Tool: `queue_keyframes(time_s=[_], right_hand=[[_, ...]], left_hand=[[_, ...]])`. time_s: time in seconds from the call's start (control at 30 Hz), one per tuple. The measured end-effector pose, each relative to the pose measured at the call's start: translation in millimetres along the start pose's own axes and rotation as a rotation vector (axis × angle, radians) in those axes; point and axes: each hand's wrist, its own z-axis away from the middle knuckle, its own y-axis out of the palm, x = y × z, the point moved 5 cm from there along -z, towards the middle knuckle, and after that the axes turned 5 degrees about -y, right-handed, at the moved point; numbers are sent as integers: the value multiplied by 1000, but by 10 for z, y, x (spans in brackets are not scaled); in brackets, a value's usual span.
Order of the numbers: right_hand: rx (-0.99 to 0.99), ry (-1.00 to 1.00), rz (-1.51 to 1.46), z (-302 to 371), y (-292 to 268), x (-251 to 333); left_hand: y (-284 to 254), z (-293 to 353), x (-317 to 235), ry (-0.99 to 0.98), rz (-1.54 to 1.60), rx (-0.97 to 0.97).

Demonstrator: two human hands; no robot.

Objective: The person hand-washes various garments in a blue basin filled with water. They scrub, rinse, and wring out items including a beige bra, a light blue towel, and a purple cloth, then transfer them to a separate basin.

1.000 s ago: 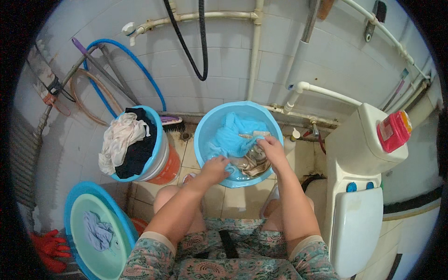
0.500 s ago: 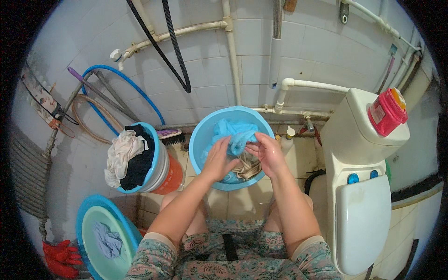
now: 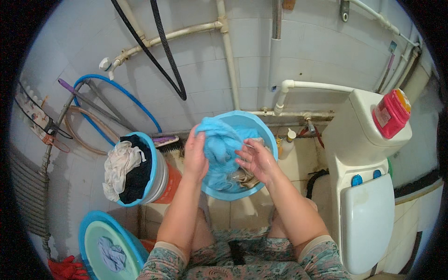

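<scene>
A light blue fluffy cloth (image 3: pixel 220 142) is bunched up over the blue plastic basin (image 3: pixel 227 195) in front of me. My left hand (image 3: pixel 196 156) grips its left side, with the thumb over the fabric. On the right, my right hand (image 3: pixel 259 162) has its fingers spread and palm turned toward the cloth; the fingertips are at its edge, and whether they touch is hard to tell. More blue fabric lies deeper in the basin. A beige, shiny cloth (image 3: pixel 246 179) shows beneath my right hand, partly hidden.
Left stands a bucket (image 3: pixel 163 179) topped with white cloth (image 3: pixel 122 165) and black cloth (image 3: pixel 140 176). Nearer are nested basins (image 3: pixel 88 233) holding a grey-blue cloth (image 3: pixel 112 254), and red gloves (image 3: pixel 67 269). A brush (image 3: pixel 167 142), pump bottle (image 3: pixel 288 142) and toilet (image 3: pixel 366 219) surround the basin.
The blue cloth has been lifted and shifted left, now a larger bunch in my left hand. My right hand has come away slightly, fingers spreading. The view has shifted a little.
</scene>
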Motion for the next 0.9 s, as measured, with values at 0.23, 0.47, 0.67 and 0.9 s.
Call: queue_keyframes(time_s=[0.23, 0.47, 0.67, 0.9], right_hand=[[-79, 95, -239, -146, -33, -135], [-51, 0, -401, -318, -201, 169], [-129, -173, 165, 150, 315, -360], [-259, -471, 327, -180, 347, -223]], left_hand=[[158, 176, 787, -25, -817, 429], [-441, 286, 1173, -906, -114, -90], [-314, 142, 1201, -810, 366, -109], [-229, 317, 1459, -607, 543, -73]])
